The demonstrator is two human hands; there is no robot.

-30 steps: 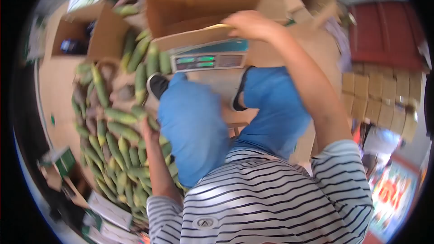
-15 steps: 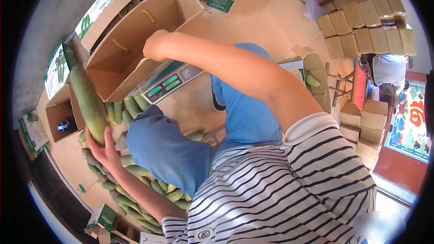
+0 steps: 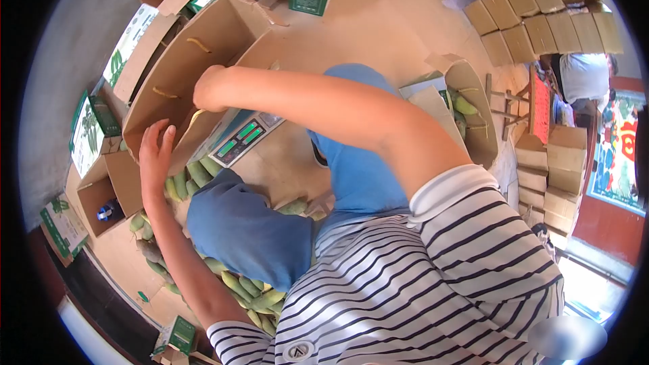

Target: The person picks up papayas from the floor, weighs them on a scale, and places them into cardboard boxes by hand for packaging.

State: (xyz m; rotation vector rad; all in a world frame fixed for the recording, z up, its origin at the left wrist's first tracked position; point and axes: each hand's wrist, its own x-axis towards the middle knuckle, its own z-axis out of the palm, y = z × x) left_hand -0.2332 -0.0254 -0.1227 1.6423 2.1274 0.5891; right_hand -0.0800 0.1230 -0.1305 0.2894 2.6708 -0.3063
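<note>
A large open cardboard carton (image 3: pixel 196 20) stands in front of me, with rope loops on its inner wall. My right hand (image 3: pixel 213 88) is closed at the carton's near side, around a yellow rope handle (image 3: pixel 195 119). At the carton's left end, my left hand (image 3: pixel 156 152) reaches to the opening with its fingers apart and nothing visible in it. No long green melon shows near that hand now; the carton's floor is partly hidden. Beside the carton lies a scale (image 3: pixel 243 136) with lit green displays. Green melons (image 3: pixel 198 174) lie on the floor around my knee.
Another open carton (image 3: pixel 480 125) with green melons stands to the right. Stacked brown boxes (image 3: pixel 534 17) rise at the back right near a red stool (image 3: pixel 538 105). A person (image 3: pixel 583 78) is beyond it. More printed boxes (image 3: pixel 88 128) line the left wall.
My left hand has moved up and right to the carton, and the long green melon it held has gone from sight. My right hand stays at the rope handle; the view has shifted.
</note>
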